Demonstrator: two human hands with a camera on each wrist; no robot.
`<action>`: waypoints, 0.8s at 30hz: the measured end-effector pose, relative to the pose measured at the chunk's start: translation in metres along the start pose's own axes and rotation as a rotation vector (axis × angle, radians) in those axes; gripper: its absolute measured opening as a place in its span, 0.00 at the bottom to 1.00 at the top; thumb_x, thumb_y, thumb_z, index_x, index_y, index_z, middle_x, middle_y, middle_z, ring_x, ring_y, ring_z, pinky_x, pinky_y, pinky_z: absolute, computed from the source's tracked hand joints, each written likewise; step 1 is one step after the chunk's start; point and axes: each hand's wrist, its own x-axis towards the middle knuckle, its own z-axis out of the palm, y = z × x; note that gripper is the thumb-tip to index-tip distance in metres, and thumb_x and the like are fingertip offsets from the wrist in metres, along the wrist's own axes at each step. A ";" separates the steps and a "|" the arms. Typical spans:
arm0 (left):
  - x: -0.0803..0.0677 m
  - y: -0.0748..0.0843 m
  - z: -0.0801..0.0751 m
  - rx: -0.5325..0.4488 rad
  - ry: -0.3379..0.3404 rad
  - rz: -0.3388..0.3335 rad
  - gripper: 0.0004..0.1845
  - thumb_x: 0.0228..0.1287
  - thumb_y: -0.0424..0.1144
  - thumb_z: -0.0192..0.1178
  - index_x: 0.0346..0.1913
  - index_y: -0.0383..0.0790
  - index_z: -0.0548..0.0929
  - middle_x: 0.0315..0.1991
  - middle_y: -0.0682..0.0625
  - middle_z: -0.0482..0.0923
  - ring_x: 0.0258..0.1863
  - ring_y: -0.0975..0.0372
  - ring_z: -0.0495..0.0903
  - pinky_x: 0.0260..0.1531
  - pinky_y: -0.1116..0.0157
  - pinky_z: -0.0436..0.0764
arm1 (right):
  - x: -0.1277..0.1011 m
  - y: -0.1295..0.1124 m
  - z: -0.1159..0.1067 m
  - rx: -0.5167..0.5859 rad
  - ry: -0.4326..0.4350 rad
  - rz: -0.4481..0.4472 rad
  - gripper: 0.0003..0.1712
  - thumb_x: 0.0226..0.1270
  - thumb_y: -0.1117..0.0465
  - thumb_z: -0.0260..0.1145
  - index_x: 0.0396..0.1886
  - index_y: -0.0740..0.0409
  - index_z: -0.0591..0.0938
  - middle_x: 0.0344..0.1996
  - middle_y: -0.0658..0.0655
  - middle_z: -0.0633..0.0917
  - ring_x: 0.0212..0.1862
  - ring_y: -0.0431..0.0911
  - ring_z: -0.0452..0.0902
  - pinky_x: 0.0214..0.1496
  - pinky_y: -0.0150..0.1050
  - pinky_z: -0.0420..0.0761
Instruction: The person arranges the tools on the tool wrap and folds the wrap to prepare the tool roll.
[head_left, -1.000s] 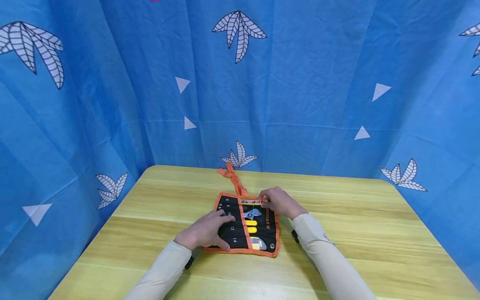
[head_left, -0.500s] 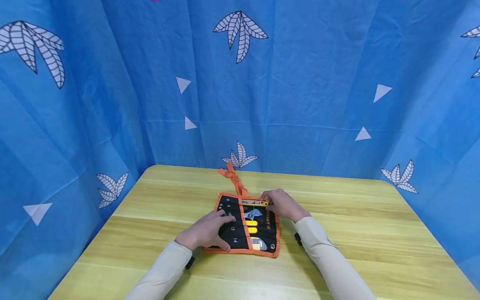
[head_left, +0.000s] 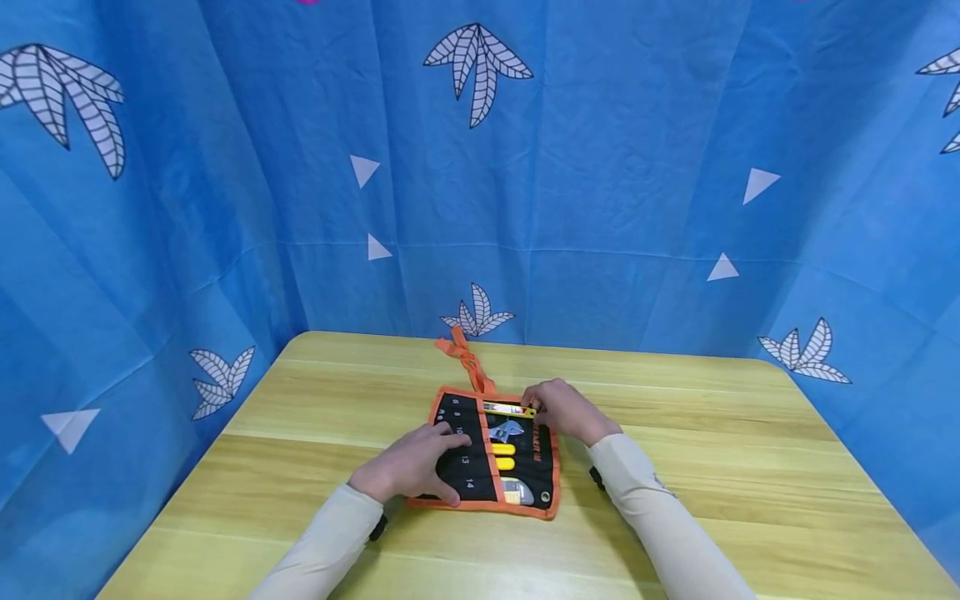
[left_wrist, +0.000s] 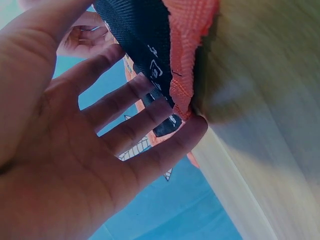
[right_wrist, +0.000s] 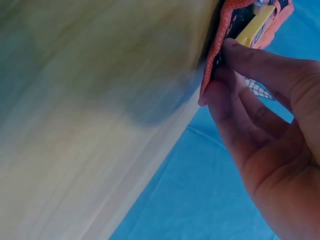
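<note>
A black tool roll (head_left: 469, 479) with orange edging lies flat on the table, numbers printed on its pockets. My left hand (head_left: 411, 461) rests on its left part, fingers spread; in the left wrist view the fingertips lie along the roll's orange edge (left_wrist: 182, 65). My right hand (head_left: 567, 410) is at the far right corner and pinches the end of a slim yellow tool (head_left: 504, 408) with a printed label, which sits in the top pocket. Below it show an adjustable wrench (head_left: 506, 430), two yellow handles (head_left: 504, 449) and a grey-and-yellow tool (head_left: 517, 491).
Orange tie straps (head_left: 468, 358) trail from the roll's far edge. The wooden table (head_left: 712, 450) extends to both sides. A blue curtain (head_left: 615, 167) with leaf prints hangs behind it.
The slim yellow tool's right end has come into fuller view, shifting slightly right and nearer in my right hand. The left hand has stayed in place on the roll.
</note>
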 end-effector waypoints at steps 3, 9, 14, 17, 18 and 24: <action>0.000 0.001 -0.001 0.006 0.004 0.000 0.44 0.48 0.54 0.81 0.70 0.50 0.77 0.69 0.43 0.72 0.63 0.49 0.73 0.65 0.47 0.75 | 0.000 -0.001 0.001 -0.013 0.008 -0.005 0.14 0.65 0.72 0.72 0.49 0.59 0.87 0.39 0.55 0.88 0.40 0.44 0.83 0.45 0.43 0.85; -0.001 0.002 -0.001 0.000 0.002 -0.010 0.44 0.48 0.53 0.82 0.70 0.50 0.77 0.68 0.43 0.72 0.63 0.49 0.73 0.65 0.46 0.75 | 0.003 -0.002 0.002 -0.024 0.011 -0.015 0.13 0.66 0.71 0.71 0.50 0.58 0.88 0.39 0.54 0.88 0.36 0.41 0.80 0.41 0.40 0.84; -0.002 0.004 -0.002 -0.010 0.000 -0.014 0.44 0.47 0.53 0.82 0.70 0.50 0.77 0.68 0.43 0.72 0.63 0.49 0.73 0.66 0.46 0.75 | 0.006 -0.004 0.003 -0.028 0.013 -0.034 0.12 0.66 0.71 0.71 0.48 0.57 0.88 0.37 0.53 0.87 0.34 0.39 0.78 0.39 0.39 0.83; -0.002 0.005 -0.003 -0.013 0.000 -0.014 0.44 0.47 0.52 0.82 0.70 0.49 0.77 0.68 0.42 0.72 0.63 0.49 0.73 0.65 0.46 0.75 | 0.007 -0.005 0.003 -0.029 0.015 -0.038 0.12 0.66 0.70 0.72 0.48 0.57 0.88 0.38 0.53 0.88 0.36 0.40 0.79 0.42 0.40 0.84; -0.002 0.005 -0.003 -0.012 0.000 -0.014 0.44 0.47 0.52 0.82 0.70 0.49 0.77 0.68 0.42 0.72 0.63 0.49 0.73 0.65 0.46 0.75 | 0.008 -0.005 0.003 -0.029 0.016 -0.040 0.12 0.66 0.70 0.72 0.47 0.57 0.88 0.38 0.53 0.88 0.37 0.41 0.79 0.42 0.40 0.84; -0.002 0.004 -0.003 -0.015 0.001 -0.012 0.44 0.47 0.52 0.82 0.70 0.49 0.77 0.68 0.42 0.72 0.63 0.48 0.73 0.65 0.45 0.75 | 0.009 -0.006 0.005 -0.029 0.024 -0.050 0.12 0.66 0.70 0.72 0.48 0.57 0.88 0.38 0.53 0.87 0.36 0.40 0.79 0.42 0.40 0.83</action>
